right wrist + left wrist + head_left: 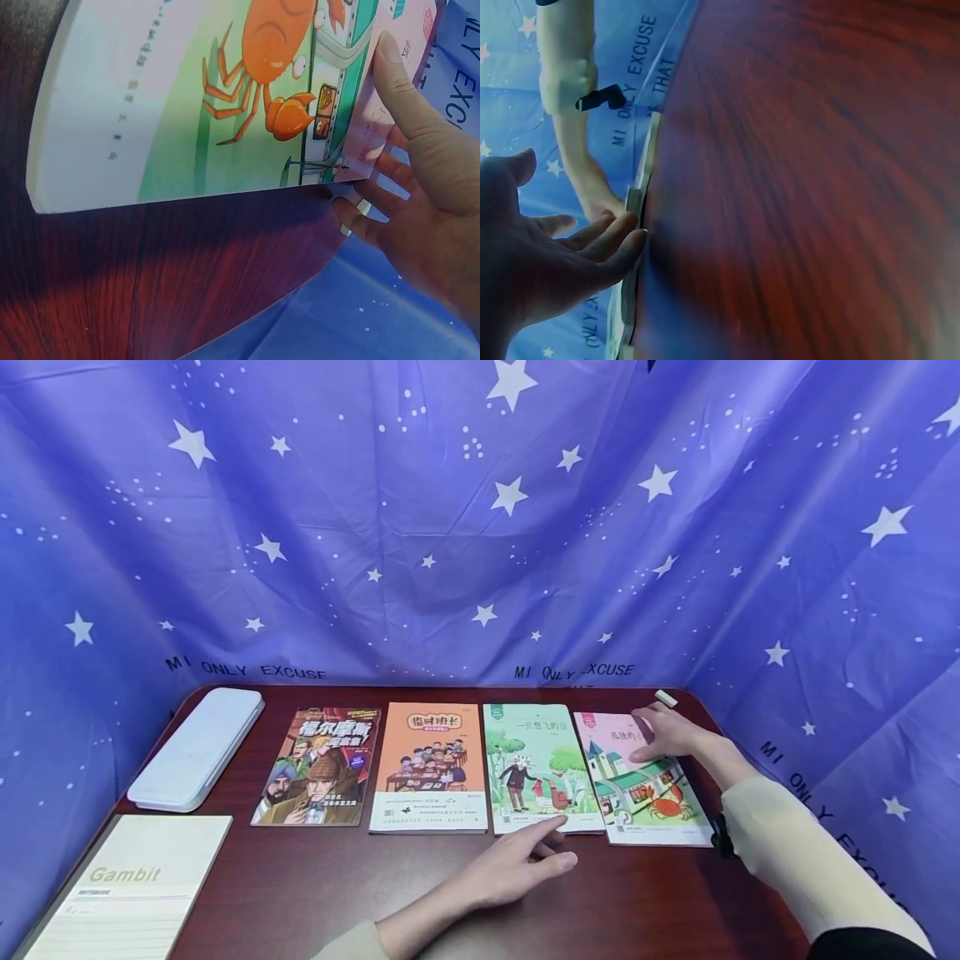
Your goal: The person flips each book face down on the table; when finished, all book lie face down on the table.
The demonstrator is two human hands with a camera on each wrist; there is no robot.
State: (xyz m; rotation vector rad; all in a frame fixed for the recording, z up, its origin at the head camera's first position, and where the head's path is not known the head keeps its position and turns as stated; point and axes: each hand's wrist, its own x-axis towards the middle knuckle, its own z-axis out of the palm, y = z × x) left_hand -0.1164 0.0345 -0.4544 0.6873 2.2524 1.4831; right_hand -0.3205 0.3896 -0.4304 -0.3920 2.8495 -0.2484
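Observation:
At the right end of a row of books lies a pink-topped book (654, 793) with an orange crab on its cover, slightly askew. My right hand (671, 732) grips it near its top right corner. In the right wrist view the thumb (397, 79) lies on the cover while the fingers are at the side edge, partly hidden behind it. My left hand (513, 864) reaches over the table with its fingers loosely extended. Its index fingertip overlaps the lower edge of the green book (536, 735) in the head view.
Further left lie an orange book (429, 760) and a detective comic book (318, 777). A white case (198, 747) and a Gambit notebook (135, 885) occupy the left side. A small white block (666, 698) sits by the back right corner of the table (315, 885). Starry curtains (420, 527) surround it.

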